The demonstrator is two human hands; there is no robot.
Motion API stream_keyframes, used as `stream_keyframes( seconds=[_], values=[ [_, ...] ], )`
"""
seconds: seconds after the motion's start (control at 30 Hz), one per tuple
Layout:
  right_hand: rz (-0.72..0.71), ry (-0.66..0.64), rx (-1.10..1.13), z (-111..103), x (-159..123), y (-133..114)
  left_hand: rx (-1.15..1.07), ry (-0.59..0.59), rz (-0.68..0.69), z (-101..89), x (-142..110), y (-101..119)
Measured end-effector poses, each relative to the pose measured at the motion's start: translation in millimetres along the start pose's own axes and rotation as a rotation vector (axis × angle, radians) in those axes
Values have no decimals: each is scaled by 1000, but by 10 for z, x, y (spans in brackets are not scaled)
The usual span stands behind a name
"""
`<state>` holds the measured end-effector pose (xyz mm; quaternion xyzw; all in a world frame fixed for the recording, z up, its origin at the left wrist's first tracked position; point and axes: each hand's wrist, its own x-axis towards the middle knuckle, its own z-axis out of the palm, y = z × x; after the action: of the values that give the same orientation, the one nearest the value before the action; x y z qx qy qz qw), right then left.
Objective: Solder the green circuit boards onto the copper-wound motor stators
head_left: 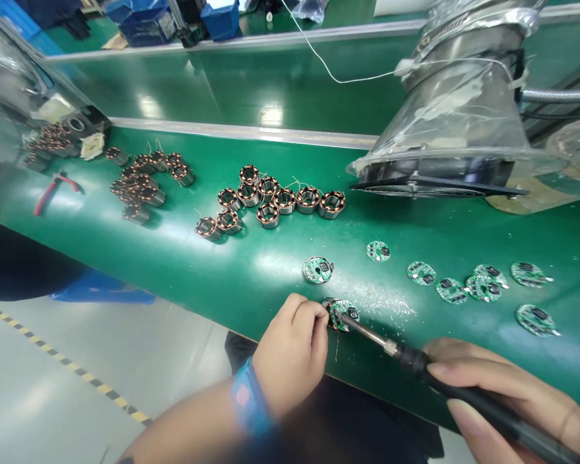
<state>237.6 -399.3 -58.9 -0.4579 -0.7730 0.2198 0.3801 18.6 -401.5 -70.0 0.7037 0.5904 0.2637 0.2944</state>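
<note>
My left hand (290, 348), with a blue wristband (252, 394), is closed at the left edge of a round green circuit board (347, 314). This board sits on a copper-wound stator, mostly hidden under it and behind my fingers. A thin wire hangs below its edge. My right hand (507, 380) is wrapped round the black handle of a soldering iron (415, 362). The iron's tip reaches the board's face beside my left fingertips; exact contact I cannot tell. Just beyond, another board (318, 270) lies on the green bench (270, 277).
Several loose boards (450, 290) lie at right, under a clear fume hood (449, 122). Several wound stators (284, 200) stand mid-bench, with another cluster (138, 183) farther left. Red-handled cutters (48, 195) lie at far left, near another person's dark sleeve (19, 264). Solder bits (391, 306) litter the bench.
</note>
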Motion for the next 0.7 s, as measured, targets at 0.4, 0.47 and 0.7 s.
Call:
stream_keyframes(
  seconds=[0.4, 0.47, 0.7],
  values=[
    [-148, -97, -13, 522, 64, 33, -30, 98, -44, -14, -82, -11],
    [-109, -49, -30, 637, 41, 30, -116, 108, -172, -46, -112, -56],
    [-31, 45, 26, 676, 63, -20, -440, 104, -282, -24, 46, -123]
  ],
)
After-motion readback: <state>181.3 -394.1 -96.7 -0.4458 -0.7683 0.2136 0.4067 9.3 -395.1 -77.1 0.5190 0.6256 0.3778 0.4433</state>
